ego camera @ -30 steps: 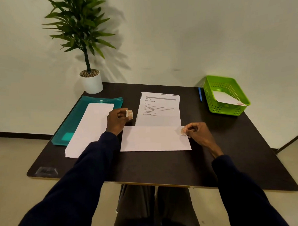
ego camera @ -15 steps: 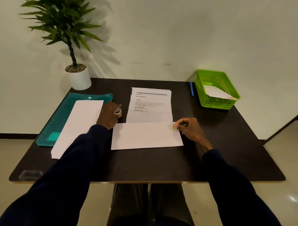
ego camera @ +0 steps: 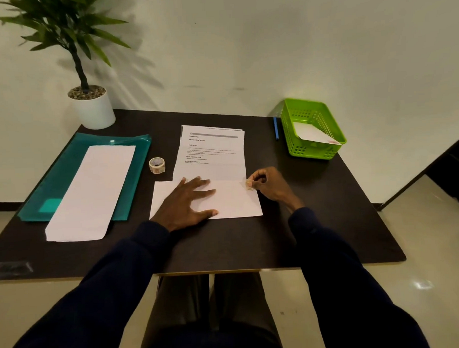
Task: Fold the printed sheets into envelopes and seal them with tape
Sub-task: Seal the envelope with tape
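A printed sheet [ego camera: 211, 151] lies in the middle of the dark table, its near part folded up into a blank white panel [ego camera: 234, 200]. My left hand [ego camera: 187, 202] rests flat on that panel with fingers spread. My right hand [ego camera: 269, 185] pinches a small piece of tape [ego camera: 249, 184] at the panel's upper right corner. The tape roll [ego camera: 157, 165] stands on the table left of the sheet, apart from both hands.
A stack of blank folded paper [ego camera: 92, 190] lies on a teal plastic folder [ego camera: 65, 168] at the left. A green basket [ego camera: 313, 128] holding a finished envelope stands at the back right, a blue pen [ego camera: 276, 128] beside it. A potted plant [ego camera: 88, 101] occupies the back left corner.
My left hand set the tape roll down on the table and moved right onto the folded panel. My right hand stays at the corner with the tape piece.
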